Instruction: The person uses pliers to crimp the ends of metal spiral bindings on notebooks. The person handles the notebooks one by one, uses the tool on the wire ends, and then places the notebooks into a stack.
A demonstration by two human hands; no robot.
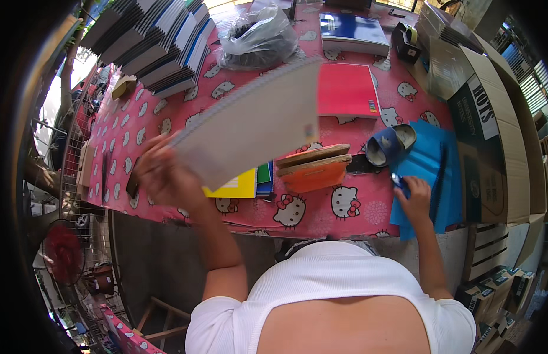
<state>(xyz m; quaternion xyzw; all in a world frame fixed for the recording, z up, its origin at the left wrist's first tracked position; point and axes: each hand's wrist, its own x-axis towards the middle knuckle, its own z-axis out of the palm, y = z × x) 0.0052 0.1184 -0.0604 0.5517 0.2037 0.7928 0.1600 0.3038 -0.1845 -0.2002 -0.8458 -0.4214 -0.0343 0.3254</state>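
Observation:
My left hand [170,171], closed on its spiral edge, holds up a spiral notebook [250,124] with a pale grey cover, tilted over the table. Under it lie a yellow notebook [234,186] and a green one [264,173], partly hidden. My right hand [414,200] is closed round a small blue object with a shiny end [396,178], its kind unclear. That hand rests over blue plastic sheets [403,215] at the right. Just beyond it sits a blue slipper [387,146]. An orange block with wooden edges [312,171] stands between my hands.
A red notebook [347,88] lies mid-table, a blue-covered stack [353,32] behind it. Tall notebook stacks [159,44] stand far left beside a plastic bag [256,41]. A tape dispenser [407,44] and open cardboard box [492,135] line the right. Pink patterned cloth [368,212] covers the table.

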